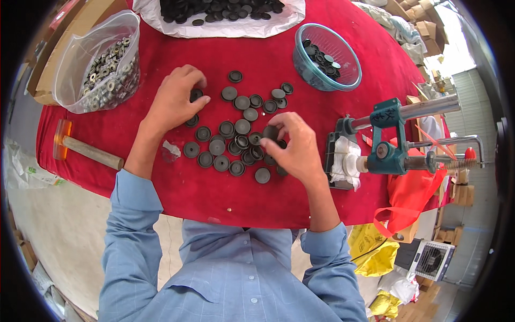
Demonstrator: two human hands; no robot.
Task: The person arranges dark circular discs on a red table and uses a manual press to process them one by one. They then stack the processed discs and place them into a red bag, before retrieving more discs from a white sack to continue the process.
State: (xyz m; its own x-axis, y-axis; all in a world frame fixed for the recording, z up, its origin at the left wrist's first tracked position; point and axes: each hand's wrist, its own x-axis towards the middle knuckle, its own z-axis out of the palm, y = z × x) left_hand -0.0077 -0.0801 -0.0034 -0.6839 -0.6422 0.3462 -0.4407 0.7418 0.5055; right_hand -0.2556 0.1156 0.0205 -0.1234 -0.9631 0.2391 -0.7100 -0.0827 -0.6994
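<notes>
Discs (241, 137), dark, round and flat with raised rims, lie scattered on the red cloth (214, 188) between your two hands. Your right hand (292, 147) has thumb and fingertips (266, 143) pinched together on one disc (270, 132), lifted just over the right side of the pile. Your left hand (174, 99) is curled knuckles-up at the pile's far left, fingertips bent down on a disc (196, 95) that is mostly hidden under them; a real grip or just a touch, cannot tell.

Look matte, like rubber or plastic; some show a hollow side, some a flat face.

Far left: a clear bag (99, 61) with small grey metal rings in it. Far middle: a white sheet (214, 27) holding a heap of more dark pieces. Far right: a clear teal bowl (327, 56) with a few discs in it. Right, just beside your right hand: a teal hand press (394, 142) with steel bars and a white-wrapped base, right at the pile's edge. Near left: a mallet (86, 149) with a wooden handle and an orange head, lying flat, well apart from the pile. A small grey scrap (170, 150) sits by your left wrist.
</notes>
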